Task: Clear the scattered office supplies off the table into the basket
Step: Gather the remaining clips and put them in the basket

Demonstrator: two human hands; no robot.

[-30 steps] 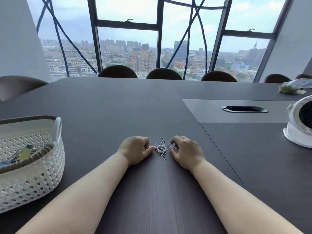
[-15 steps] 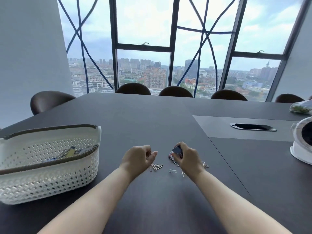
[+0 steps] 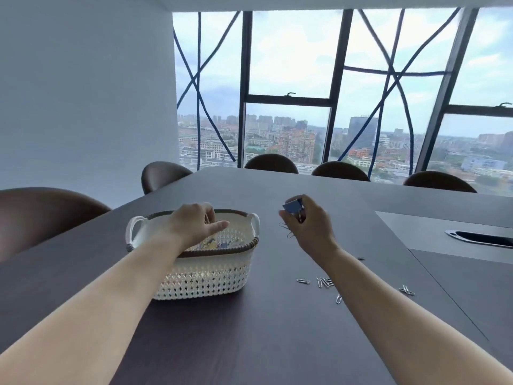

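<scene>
On the dark table (image 3: 249, 343), the white basket (image 3: 205, 282) sits just left of the right hand (image 3: 311, 226), so only a short carry left looks needed. The left hand (image 3: 194, 222) is already over the basket with its fingers curled down. I can't tell if it holds anything. The right hand pinches a blue binder clip (image 3: 293, 208). Loose paper clips (image 3: 323, 282) lie below that forearm, nearer the person.

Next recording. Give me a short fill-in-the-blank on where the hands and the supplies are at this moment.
1. The left hand is above the white ____.
2. The right hand holds a binder clip whose colour is ____.
3. Loose paper clips lie on the table beside the ____ forearm.
Missing words: basket; blue; right.
</scene>
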